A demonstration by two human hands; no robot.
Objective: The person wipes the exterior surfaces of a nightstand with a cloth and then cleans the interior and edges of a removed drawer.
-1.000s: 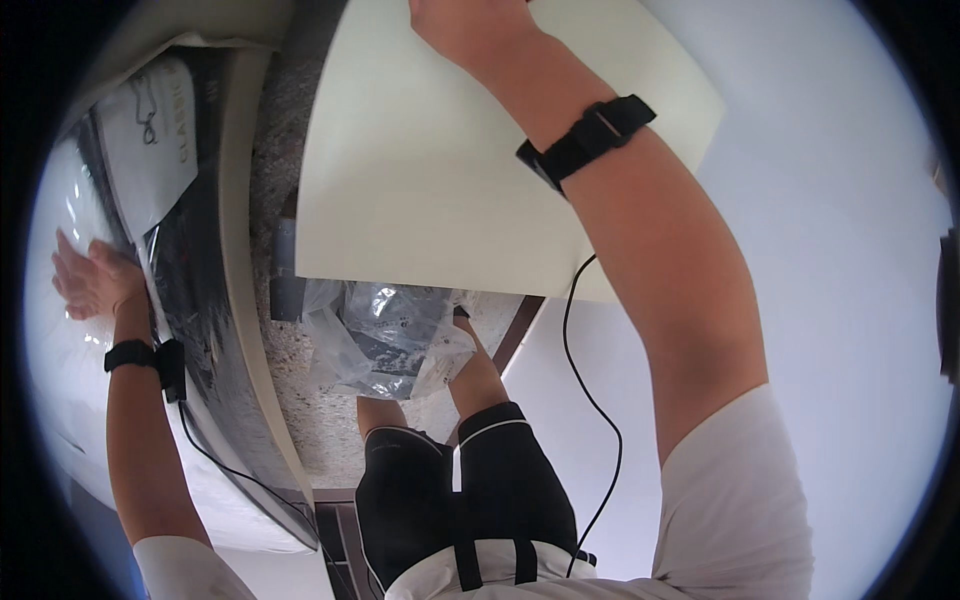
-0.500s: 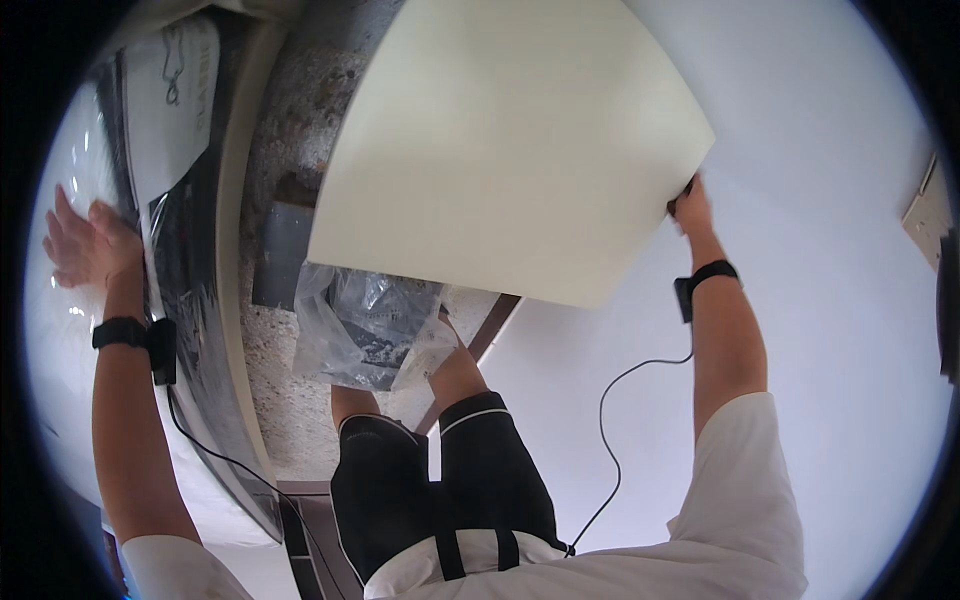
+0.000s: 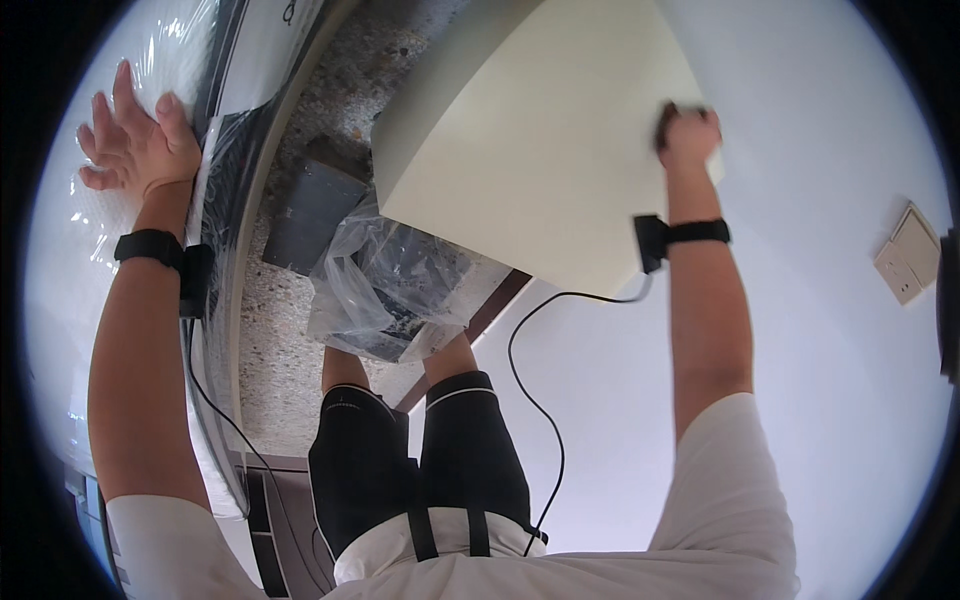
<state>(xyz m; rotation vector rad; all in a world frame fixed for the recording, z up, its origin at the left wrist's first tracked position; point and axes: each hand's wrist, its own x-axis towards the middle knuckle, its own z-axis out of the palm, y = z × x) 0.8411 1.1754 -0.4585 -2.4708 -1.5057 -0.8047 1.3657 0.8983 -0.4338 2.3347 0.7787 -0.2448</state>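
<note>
My left hand (image 3: 140, 145) rests open, fingers spread, on a plastic-wrapped mattress (image 3: 120, 330) at the left. The clear wrap shines and wrinkles around the palm. At the right, my right hand (image 3: 690, 138) is closed in a fist around a small dark thing (image 3: 664, 130), blurred and mostly hidden by the fingers. That hand is over the right part of a large cream board-like top (image 3: 530, 140), near its edge by the wall. The top belongs to a boxy piece whose shaded left side also shows.
A crumpled clear plastic bag (image 3: 400, 280) with dark contents is in front of my legs. Beside it lies a dark grey slab (image 3: 312, 215) on the speckled floor (image 3: 285, 350). A pale wall (image 3: 610, 440) with a socket plate (image 3: 906, 255) runs along the right. Black cables hang from both wrist straps.
My right hand has moved from the board's right edge, up and slightly left, over its surface. My left hand has shifted up and right in view along the wrap. The whole view has turned somewhat.
</note>
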